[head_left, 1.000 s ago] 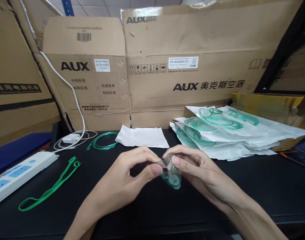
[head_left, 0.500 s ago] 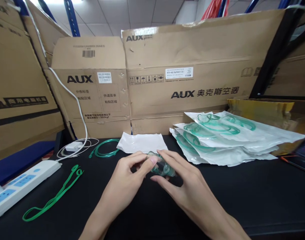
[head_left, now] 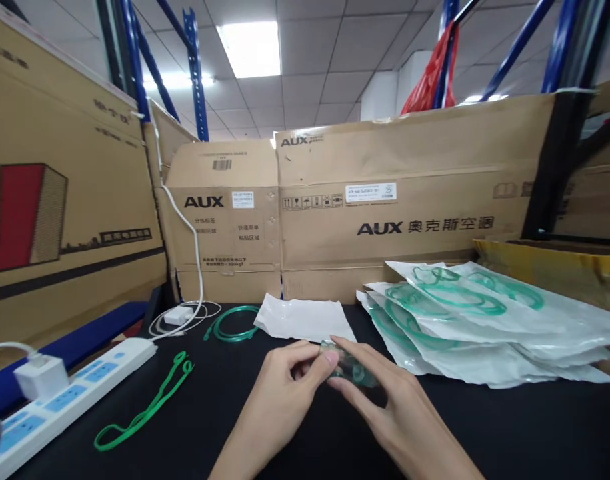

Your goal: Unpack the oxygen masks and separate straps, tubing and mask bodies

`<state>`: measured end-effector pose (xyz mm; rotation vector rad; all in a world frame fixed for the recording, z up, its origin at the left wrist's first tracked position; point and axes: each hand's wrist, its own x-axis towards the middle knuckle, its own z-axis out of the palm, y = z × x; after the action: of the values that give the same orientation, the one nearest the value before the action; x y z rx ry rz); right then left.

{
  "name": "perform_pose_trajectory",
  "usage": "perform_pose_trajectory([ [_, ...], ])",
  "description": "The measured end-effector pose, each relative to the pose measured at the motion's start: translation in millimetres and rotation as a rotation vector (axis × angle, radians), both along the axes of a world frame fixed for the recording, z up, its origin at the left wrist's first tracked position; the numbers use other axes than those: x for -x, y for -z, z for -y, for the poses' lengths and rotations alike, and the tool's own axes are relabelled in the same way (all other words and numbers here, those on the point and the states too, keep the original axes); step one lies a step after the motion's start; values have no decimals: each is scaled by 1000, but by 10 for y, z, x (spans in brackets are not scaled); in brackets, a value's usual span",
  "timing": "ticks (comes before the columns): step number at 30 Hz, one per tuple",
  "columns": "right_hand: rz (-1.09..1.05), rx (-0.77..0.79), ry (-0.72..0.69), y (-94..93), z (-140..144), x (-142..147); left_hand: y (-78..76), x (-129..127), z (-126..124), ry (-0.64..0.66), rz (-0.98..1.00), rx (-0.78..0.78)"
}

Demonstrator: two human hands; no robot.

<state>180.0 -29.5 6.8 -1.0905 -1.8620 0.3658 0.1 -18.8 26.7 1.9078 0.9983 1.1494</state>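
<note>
Both my hands meet low in the middle over a black table [head_left: 509,427]. My left hand [head_left: 279,393] pinches a small clear green plastic mask piece [head_left: 352,370] with thumb and fingers. My right hand [head_left: 399,413] grips the same piece from the right side, its fingers laid over it. Most of the piece is hidden by my fingers. Just beyond my hands lies an empty white plastic bag [head_left: 305,319].
A pile of sealed bags with green tubing [head_left: 465,313] lies at the right. A coil of green tubing [head_left: 233,323], a green strap [head_left: 149,407], a white power strip [head_left: 59,400] and a charger [head_left: 177,315] lie at the left. Cardboard boxes [head_left: 385,200] wall the table's back.
My view has tilted upward, showing ceiling and racks. My hands have moved forward and down to the table with the mask piece, and my right fingers now lie over it.
</note>
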Motion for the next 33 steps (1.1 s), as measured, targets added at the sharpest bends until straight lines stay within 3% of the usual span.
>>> perform_pose_trajectory([
  [3, 67, 86, 74, -2, -44, -123, -69, 200, 6, -39, -182, -95],
  [5, 166, 175, 78, 60, -73, -248, -51, 469, -18, -147, -321, -135],
  [7, 272, 247, 39, 185, -96, -374, 47, 840, -67, -291, -470, -133],
  [11, 344, 303, -8, 485, -124, -480, 371, 1668, -224, -712, -698, -79],
  [12, 350, 308, -9, 528, -125, -468, 440, 1822, -262, -774, -728, -78],
  [14, 370, 311, -6, 541, -112, -424, 527, 1986, -309, -754, -771, -53],
  [17, 396, 324, -10, 417, -57, -365, 495, 1828, -281, -621, -753, -12],
  [25, 399, 414, -19, 83, 113, -313, 75, 682, -141, -160, -465, 59],
  [29, 393, 379, -9, 2, 122, -245, 47, 431, -257, -32, -337, 124],
  [33, 273, 317, 115, -62, 62, -195, 45, 318, -285, 60, -101, 177],
])
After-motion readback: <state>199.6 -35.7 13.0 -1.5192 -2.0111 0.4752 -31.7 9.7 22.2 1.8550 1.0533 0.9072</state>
